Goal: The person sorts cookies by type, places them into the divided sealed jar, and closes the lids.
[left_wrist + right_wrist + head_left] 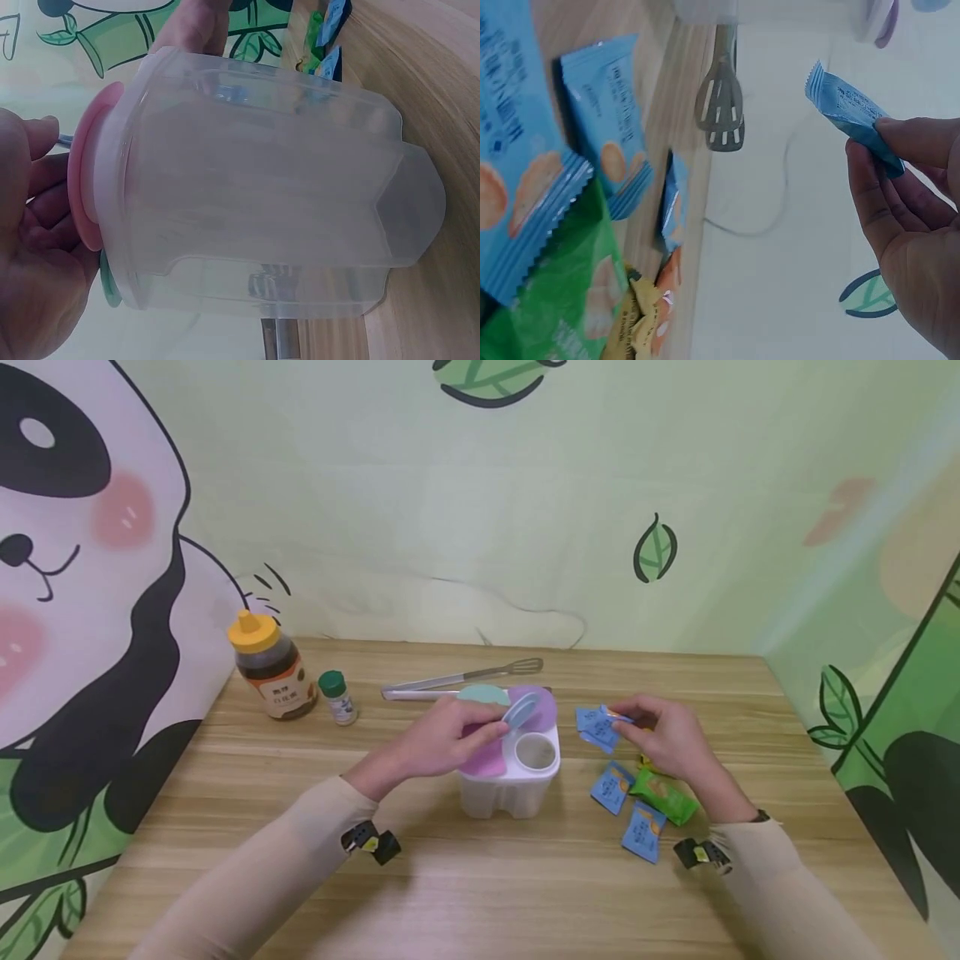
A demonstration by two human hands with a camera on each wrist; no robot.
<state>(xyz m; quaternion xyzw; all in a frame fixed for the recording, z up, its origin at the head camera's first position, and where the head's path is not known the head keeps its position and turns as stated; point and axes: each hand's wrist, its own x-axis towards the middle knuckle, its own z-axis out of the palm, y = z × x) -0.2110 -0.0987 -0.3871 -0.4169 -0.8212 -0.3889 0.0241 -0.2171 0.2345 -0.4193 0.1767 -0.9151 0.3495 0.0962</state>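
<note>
A clear plastic container (501, 797) with a white top and several coloured lids stands mid-table. My left hand (442, 742) pinches its light blue lid (521, 710), tilted up beside an uncovered round opening (536, 752). In the left wrist view, the left hand (37, 255) is at the pink lid (86, 165), and the container wall (262, 172) fills the middle. To the right, my right hand (667, 735) pinches a small blue snack packet (855, 116) between thumb and fingers, raised above the table. Other blue packets (596, 727) lie close by that hand.
More blue packets (612, 787) and a green packet (664, 795) lie right of the container. Behind it are metal tongs (420, 694) and a slotted utensil (517, 667). A yellow-capped jar (277, 681) and a green-capped bottle (339, 700) stand at left. A wall backs the table.
</note>
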